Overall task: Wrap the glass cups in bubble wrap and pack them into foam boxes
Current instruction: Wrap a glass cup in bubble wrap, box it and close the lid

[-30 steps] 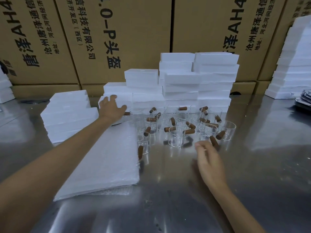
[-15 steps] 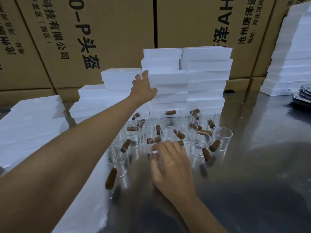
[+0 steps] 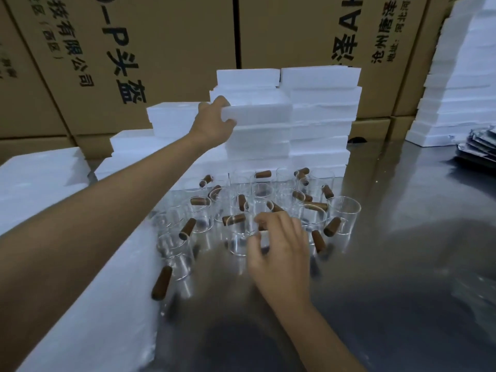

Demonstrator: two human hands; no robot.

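1. Head view: the left hand (image 3: 214,122) is stretched out to the stack of foam boxes (image 3: 319,122) and grips the near end of one box (image 3: 257,114), thumb below and fingers over its top edge; that box sticks out a little from the pile.
2. Nearer, the right hand (image 3: 279,251) hovers over the cluster of glass cups (image 3: 271,208), fingers bent and closing round the rim of one cup (image 3: 241,242); whether it holds the cup firmly yet I cannot tell.
3. Handling, as I judge it: foam is very light and stiff but crumbles and dents, so a gentle hold across the short end suits it, lifting clear rather than dragging, since its neighbours may slide with it.
4. Each cup is thin clear glass with a brown wooden handle (image 3: 188,228) sticking out sideways. It is likely light, smooth, slippery and easily chipped. Taking it round the body or by the handle looks safest.
5. Cups stand packed close, some touching, handles pointing every way. Lifting one straight up avoids knocking a neighbour or catching a handle.
6. A pile of bubble wrap (image 3: 88,304) lies on the shiny metal worktop (image 3: 402,277) just left of the cups, under the left forearm.
7. Round about: more white foam piles at left (image 3: 37,178) and far right (image 3: 456,98), large printed cardboard cartons (image 3: 161,49) behind, and something dark and stacked at the right edge (image 3: 477,146), too cut off to name.
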